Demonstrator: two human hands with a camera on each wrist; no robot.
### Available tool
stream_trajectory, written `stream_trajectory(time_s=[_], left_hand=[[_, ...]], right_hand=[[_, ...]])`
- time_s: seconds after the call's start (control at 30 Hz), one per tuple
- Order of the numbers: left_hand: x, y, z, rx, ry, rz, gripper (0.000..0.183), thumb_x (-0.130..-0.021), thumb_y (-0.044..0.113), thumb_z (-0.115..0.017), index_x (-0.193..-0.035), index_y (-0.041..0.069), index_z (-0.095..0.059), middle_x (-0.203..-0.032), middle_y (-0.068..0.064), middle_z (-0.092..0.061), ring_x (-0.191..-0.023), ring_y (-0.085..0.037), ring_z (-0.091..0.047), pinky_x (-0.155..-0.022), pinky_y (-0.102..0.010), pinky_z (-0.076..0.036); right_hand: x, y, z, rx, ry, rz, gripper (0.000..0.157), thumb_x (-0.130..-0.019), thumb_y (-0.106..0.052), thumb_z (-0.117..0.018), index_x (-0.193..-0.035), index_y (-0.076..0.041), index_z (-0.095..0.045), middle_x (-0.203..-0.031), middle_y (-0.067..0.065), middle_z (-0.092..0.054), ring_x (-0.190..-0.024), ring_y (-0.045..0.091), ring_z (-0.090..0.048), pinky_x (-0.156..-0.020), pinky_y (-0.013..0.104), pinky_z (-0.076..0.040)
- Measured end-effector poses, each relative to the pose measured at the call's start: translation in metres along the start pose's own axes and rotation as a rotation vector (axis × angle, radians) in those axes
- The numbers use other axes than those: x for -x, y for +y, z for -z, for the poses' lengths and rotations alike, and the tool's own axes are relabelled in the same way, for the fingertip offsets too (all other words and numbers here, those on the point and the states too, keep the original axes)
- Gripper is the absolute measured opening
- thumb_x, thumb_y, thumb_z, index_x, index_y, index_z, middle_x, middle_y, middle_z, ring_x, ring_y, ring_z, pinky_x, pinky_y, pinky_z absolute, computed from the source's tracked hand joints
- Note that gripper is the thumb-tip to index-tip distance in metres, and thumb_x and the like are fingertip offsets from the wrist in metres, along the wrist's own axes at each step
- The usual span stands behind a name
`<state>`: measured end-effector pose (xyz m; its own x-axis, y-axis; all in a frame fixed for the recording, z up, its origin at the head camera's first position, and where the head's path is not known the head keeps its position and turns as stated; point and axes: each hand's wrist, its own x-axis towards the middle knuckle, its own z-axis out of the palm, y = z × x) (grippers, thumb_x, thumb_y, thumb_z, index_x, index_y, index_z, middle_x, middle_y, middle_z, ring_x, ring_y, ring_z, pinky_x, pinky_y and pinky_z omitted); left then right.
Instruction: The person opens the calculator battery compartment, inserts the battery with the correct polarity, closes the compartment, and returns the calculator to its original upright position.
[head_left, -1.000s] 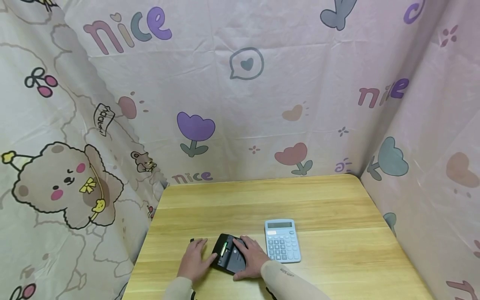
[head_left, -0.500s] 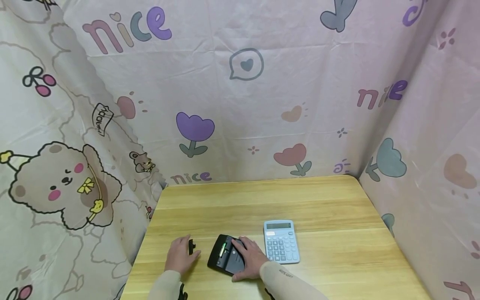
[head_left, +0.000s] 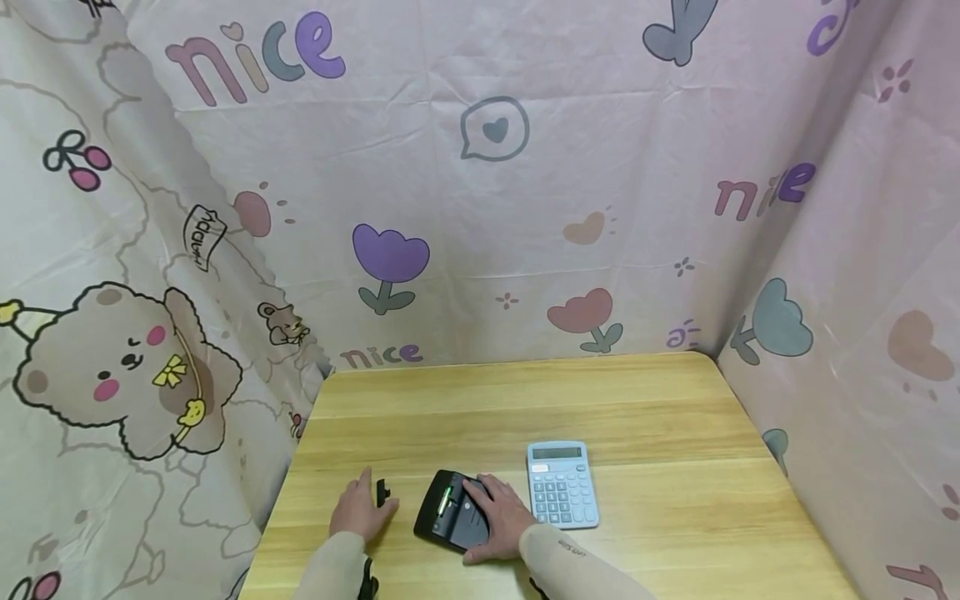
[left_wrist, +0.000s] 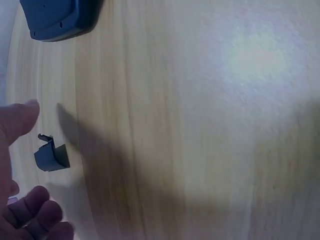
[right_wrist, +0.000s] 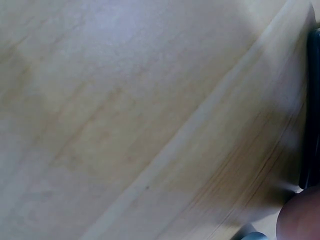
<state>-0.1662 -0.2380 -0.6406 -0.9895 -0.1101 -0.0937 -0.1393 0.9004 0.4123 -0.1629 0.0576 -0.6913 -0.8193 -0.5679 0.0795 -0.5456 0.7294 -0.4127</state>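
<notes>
A black calculator (head_left: 457, 512) lies face down on the table, its battery compartment open and a green battery (head_left: 446, 500) showing. Across its right part my right hand (head_left: 501, 521) grips it, thumb at the near edge and fingers over the far side. My left hand (head_left: 358, 510) is apart from it, on the left, thumb and fingers spread. Between that thumb and fingers, a small black battery cover (left_wrist: 52, 157) lies on the wood, untouched. In the right wrist view only the calculator's dark edge (right_wrist: 311, 110) and a fingertip (right_wrist: 300, 217) show.
A light blue calculator (head_left: 562, 485) lies face up just right of my right hand. The wooden table (head_left: 660, 417) ends at a printed curtain (head_left: 480, 183) at the back, with more curtain along both sides.
My left hand has moved left from the black calculator to the battery cover, and its fingers have since spread away from the cover. My right hand stays on the calculator.
</notes>
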Motion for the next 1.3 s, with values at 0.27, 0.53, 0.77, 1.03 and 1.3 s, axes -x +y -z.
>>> stream_trajectory(time_s=[0.27, 0.53, 0.77, 1.03, 1.3], left_hand=[[-0.004, -0.001, -0.009, 0.037, 0.004, 0.008, 0.078, -0.077, 0.03, -0.071, -0.137, -0.004, -0.034, -0.119, -0.036, -0.039, -0.098, -0.048, -0.049, -0.079, -0.057, -0.044], [-0.003, 0.0, -0.013, 0.036, 0.023, 0.01, 0.059, -0.083, 0.019, -0.065, -0.131, -0.005, -0.043, -0.107, -0.029, -0.05, -0.094, -0.044, -0.053, -0.079, -0.055, -0.045], [-0.006, -0.002, -0.02, 0.053, 0.057, 0.046, 0.042, -0.084, 0.017, -0.064, -0.118, -0.005, -0.056, -0.097, -0.023, -0.057, -0.087, -0.04, -0.057, -0.072, -0.052, -0.048], [-0.002, -0.003, -0.02, 0.157, 0.097, 0.109, 0.033, -0.081, 0.014, -0.067, -0.109, -0.003, -0.062, -0.095, -0.018, -0.064, -0.085, -0.036, -0.06, -0.069, -0.049, -0.049], [0.002, -0.001, -0.017, 0.233, 0.071, 0.146, 0.025, -0.081, 0.013, -0.067, -0.102, -0.001, -0.065, -0.085, -0.011, -0.065, -0.075, -0.027, -0.06, -0.063, -0.043, -0.049]], right_hand=[[0.0, -0.002, 0.002, -0.008, -0.006, -0.003, 0.117, -0.053, -0.08, -0.06, -0.147, -0.028, -0.014, -0.146, 0.01, -0.024, -0.131, 0.03, -0.026, -0.106, 0.046, -0.023], [0.0, -0.002, -0.001, -0.001, 0.0, -0.001, 0.117, -0.053, -0.08, -0.06, -0.147, -0.028, -0.013, -0.146, 0.01, -0.024, -0.131, 0.03, -0.026, -0.106, 0.046, -0.024], [0.0, 0.001, -0.003, -0.009, -0.006, -0.008, 0.117, -0.053, -0.081, -0.058, -0.147, -0.03, -0.011, -0.147, 0.008, -0.022, -0.132, 0.029, -0.023, -0.107, 0.046, -0.023], [0.0, 0.003, -0.005, -0.009, -0.001, -0.007, 0.117, -0.053, -0.082, -0.058, -0.147, -0.031, -0.01, -0.147, 0.007, -0.021, -0.132, 0.028, -0.024, -0.107, 0.046, -0.023], [0.0, 0.003, -0.005, -0.011, -0.01, -0.015, 0.117, -0.053, -0.082, -0.058, -0.147, -0.031, -0.01, -0.148, 0.006, -0.02, -0.133, 0.028, -0.022, -0.107, 0.046, -0.022]])
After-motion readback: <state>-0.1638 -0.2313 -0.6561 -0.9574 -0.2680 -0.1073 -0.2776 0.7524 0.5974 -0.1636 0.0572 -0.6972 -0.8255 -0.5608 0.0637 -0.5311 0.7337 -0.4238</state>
